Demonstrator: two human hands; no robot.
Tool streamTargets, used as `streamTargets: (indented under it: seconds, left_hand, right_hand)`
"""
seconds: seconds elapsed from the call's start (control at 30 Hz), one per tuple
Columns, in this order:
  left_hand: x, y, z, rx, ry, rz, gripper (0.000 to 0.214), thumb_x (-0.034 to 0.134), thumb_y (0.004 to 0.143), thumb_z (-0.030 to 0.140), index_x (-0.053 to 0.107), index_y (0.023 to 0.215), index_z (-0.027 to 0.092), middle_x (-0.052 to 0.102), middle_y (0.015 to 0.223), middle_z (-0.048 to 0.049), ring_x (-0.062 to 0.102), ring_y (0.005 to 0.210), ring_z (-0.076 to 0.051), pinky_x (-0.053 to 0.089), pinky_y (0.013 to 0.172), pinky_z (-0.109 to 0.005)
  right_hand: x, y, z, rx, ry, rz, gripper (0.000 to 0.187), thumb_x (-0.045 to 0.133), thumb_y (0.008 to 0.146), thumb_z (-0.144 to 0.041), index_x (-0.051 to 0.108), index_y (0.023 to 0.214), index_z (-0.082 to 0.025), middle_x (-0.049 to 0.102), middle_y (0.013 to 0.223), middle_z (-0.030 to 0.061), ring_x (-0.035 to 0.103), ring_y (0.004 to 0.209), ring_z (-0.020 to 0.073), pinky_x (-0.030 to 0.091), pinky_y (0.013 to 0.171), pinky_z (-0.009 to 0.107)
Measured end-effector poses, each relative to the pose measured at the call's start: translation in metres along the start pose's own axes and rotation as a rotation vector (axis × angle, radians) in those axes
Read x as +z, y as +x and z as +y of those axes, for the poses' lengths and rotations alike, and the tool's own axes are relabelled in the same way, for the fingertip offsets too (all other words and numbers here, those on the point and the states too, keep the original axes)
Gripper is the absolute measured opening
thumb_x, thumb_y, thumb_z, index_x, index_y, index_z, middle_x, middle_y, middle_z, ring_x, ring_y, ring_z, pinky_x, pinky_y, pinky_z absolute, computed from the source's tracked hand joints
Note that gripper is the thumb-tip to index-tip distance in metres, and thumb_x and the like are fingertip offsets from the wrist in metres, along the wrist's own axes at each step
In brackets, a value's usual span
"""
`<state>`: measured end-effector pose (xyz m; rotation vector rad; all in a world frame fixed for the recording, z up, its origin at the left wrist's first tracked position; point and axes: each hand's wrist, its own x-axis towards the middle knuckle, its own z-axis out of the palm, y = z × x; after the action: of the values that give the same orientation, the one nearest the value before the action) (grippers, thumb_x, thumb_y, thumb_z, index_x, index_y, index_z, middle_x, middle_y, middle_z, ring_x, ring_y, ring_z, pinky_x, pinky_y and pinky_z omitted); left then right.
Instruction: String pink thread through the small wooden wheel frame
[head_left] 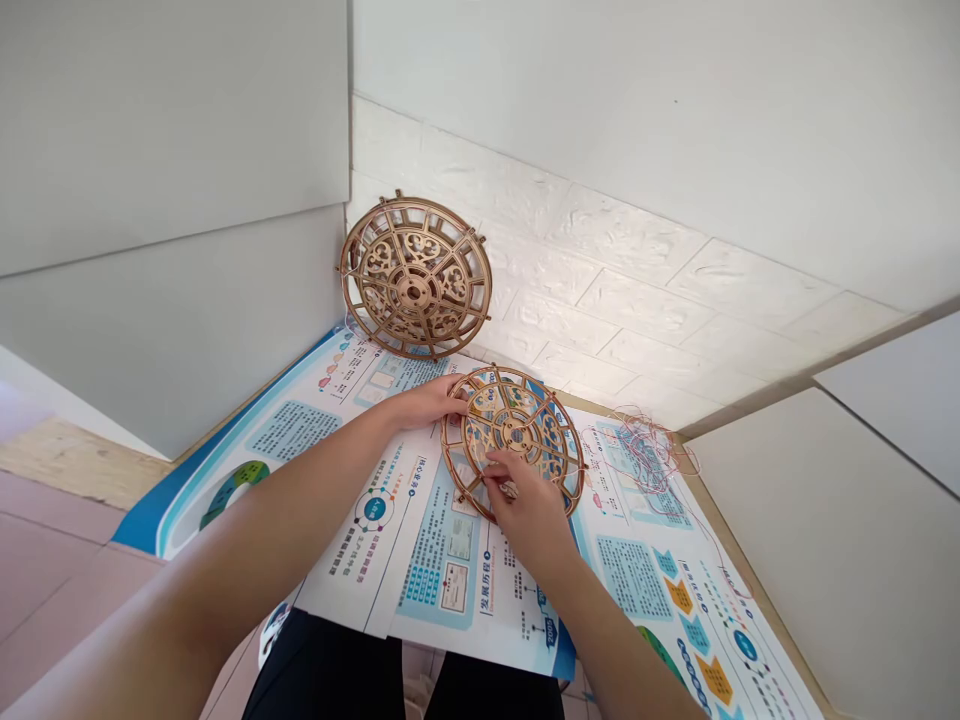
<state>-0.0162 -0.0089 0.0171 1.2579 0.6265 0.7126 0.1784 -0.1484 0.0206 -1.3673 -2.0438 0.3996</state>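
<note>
A round, bronze-coloured openwork frame (517, 437) with spokes, scrollwork and small lugs on its rim is tilted up above the printed sheets. My left hand (431, 402) grips its left rim, thumb in front, with the other fingers partly hidden behind. Over the lower part of the frame, my right hand (529, 500) has thumb and forefinger pinched together near a spoke. Whatever sits between those fingertips is too small to make out. A stack of similar round frames (414, 292) leans in the corner behind, beyond my left hand.
Printed sheets (360, 560) with blue graphics cover the table. A tangle of thin reddish wire (649, 450) lies to the right, one strand trailing toward the front. White brick-patterned wall (637, 260) rises behind, and grey panels (247, 320) bound the left and right sides.
</note>
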Motion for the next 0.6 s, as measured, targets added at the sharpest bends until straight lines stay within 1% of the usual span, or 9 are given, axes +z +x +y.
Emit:
streamTargets:
  seconds: [0.13,0.27,0.33,0.4,0.5,0.57,0.6]
  left_hand:
    - [-0.001,0.001,-0.002,0.015,-0.02,0.01,0.055,0.082,0.07,0.026,0.062,0.121,0.015,0.068,0.091,-0.0052,0.064,0.08,-0.017,0.05,0.074,-0.031]
    - [-0.001,0.001,-0.002,0.008,-0.005,0.002,0.057,0.083,0.068,0.027,0.062,0.12,0.017,0.068,0.093,-0.0051,0.066,0.086,-0.02,0.052,0.079,-0.033]
    - [-0.001,0.002,-0.002,0.007,-0.002,0.005,0.056,0.083,0.068,0.028,0.062,0.119,0.017,0.068,0.093,-0.005,0.067,0.088,-0.02,0.052,0.08,-0.034]
    - [0.0,0.002,-0.002,0.009,0.005,0.013,0.056,0.083,0.068,0.029,0.062,0.119,0.018,0.069,0.094,-0.005,0.067,0.088,-0.02,0.052,0.08,-0.034]
    - [0.0,0.002,-0.002,0.008,0.017,0.014,0.056,0.083,0.068,0.03,0.062,0.119,0.017,0.069,0.095,-0.0058,0.067,0.086,-0.02,0.052,0.078,-0.033]
    - [0.001,0.003,-0.003,0.014,0.025,0.01,0.055,0.082,0.069,0.029,0.063,0.119,0.017,0.07,0.097,-0.0064,0.066,0.086,-0.019,0.052,0.078,-0.032]
    - [0.001,0.003,-0.003,0.021,0.032,0.013,0.055,0.081,0.069,0.029,0.063,0.119,0.017,0.07,0.097,-0.0064,0.066,0.086,-0.019,0.052,0.078,-0.032]
  right_hand:
    - [0.002,-0.002,-0.001,-0.14,-0.176,0.005,0.03,0.047,0.095,-0.006,0.06,0.119,-0.019,0.068,0.097,0.0082,0.067,0.087,0.0229,0.057,0.072,0.036]
    - [0.002,-0.008,0.0,-0.213,-0.31,-0.088,0.045,0.039,0.094,0.0,0.054,0.133,-0.017,0.066,0.096,0.0095,0.064,0.089,0.0247,0.058,0.072,0.039]
    - [0.003,-0.011,0.0,-0.264,-0.363,-0.143,0.05,0.037,0.092,0.003,0.051,0.137,-0.013,0.065,0.093,0.0104,0.063,0.09,0.0255,0.059,0.073,0.04]
    - [0.004,-0.015,-0.002,-0.33,-0.405,-0.182,0.054,0.036,0.09,0.006,0.048,0.14,-0.007,0.066,0.094,0.0128,0.063,0.095,0.0273,0.06,0.078,0.042]
    - [0.004,-0.021,-0.01,-0.372,-0.441,-0.193,0.059,0.037,0.087,0.007,0.044,0.144,-0.002,0.067,0.109,0.0182,0.061,0.109,0.0307,0.059,0.09,0.047]
    - [-0.001,-0.024,-0.014,-0.357,-0.432,-0.192,0.059,0.039,0.088,0.005,0.043,0.146,-0.003,0.064,0.125,0.0191,0.057,0.12,0.0323,0.056,0.099,0.052]
    - [-0.006,-0.025,-0.015,-0.346,-0.413,-0.19,0.058,0.04,0.09,0.003,0.043,0.147,-0.006,0.062,0.132,0.0178,0.055,0.125,0.0324,0.053,0.103,0.054]
